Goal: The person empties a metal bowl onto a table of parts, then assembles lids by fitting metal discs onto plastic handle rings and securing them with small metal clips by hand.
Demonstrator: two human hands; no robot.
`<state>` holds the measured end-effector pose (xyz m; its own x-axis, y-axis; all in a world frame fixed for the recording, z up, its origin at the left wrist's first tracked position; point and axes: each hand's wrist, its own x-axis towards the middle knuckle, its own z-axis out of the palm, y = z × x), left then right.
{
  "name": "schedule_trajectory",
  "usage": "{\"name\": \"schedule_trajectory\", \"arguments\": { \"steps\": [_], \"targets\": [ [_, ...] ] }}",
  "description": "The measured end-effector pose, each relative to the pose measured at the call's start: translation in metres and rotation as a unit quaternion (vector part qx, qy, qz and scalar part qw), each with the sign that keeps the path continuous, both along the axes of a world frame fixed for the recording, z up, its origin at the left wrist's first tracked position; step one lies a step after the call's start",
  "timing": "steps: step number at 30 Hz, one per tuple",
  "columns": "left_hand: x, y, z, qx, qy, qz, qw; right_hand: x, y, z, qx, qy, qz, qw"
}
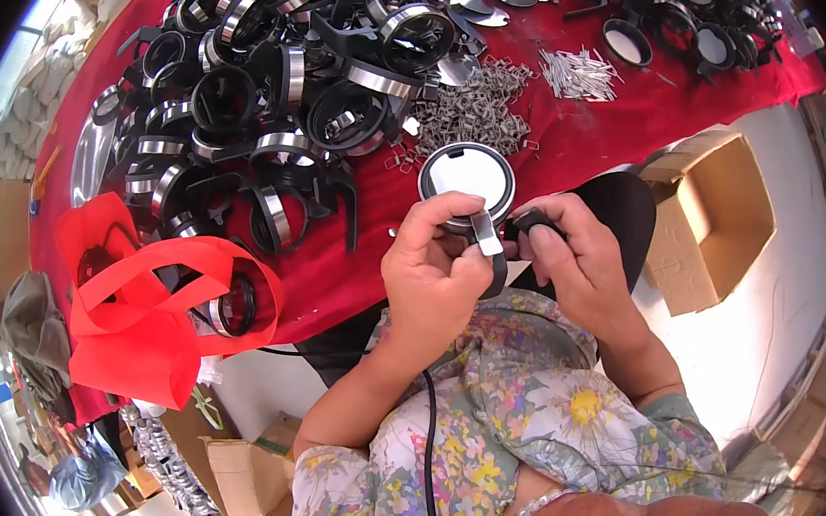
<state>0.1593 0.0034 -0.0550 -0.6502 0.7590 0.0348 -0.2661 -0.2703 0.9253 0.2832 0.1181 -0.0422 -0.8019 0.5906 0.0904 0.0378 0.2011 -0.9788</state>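
A round lid with a black rim and a shiny pale disc (466, 175) stands up in front of me at the table's near edge. My left hand (439, 270) is closed at its lower side, thumb and fingers pinching near a small flat silver metal tab (486, 232). Closed just to the right, my right hand (577, 257) grips a small black plastic piece (535, 220). Whether that piece is joined to the lid is hidden behind the fingers. Beyond the lid lies a heap of small bent wire clips (478, 107), with a pile of thin metal pins (579, 75) beside it.
Black rings with silver bands and handles (296, 80) are heaped over the red-covered table (601, 140). Loose silver discs (483, 7) lie at the back. More disc-filled lids (627, 42) are at far right. A red fabric bag (141, 324) hangs over the left edge; an open cardboard box (713, 224) stands right.
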Motion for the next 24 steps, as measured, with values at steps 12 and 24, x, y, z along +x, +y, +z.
{"name": "schedule_trajectory", "arguments": {
  "steps": [12,24],
  "targets": [
    [0.009,0.006,-0.030,0.004,0.374,0.133,0.918,-0.001,-0.020,-0.010,-0.017,0.048,-0.035,0.998],
    [0.015,0.015,-0.034,0.032,0.392,0.100,0.914,-0.004,-0.016,-0.014,0.178,0.097,-0.083,0.976]
  ]
}}
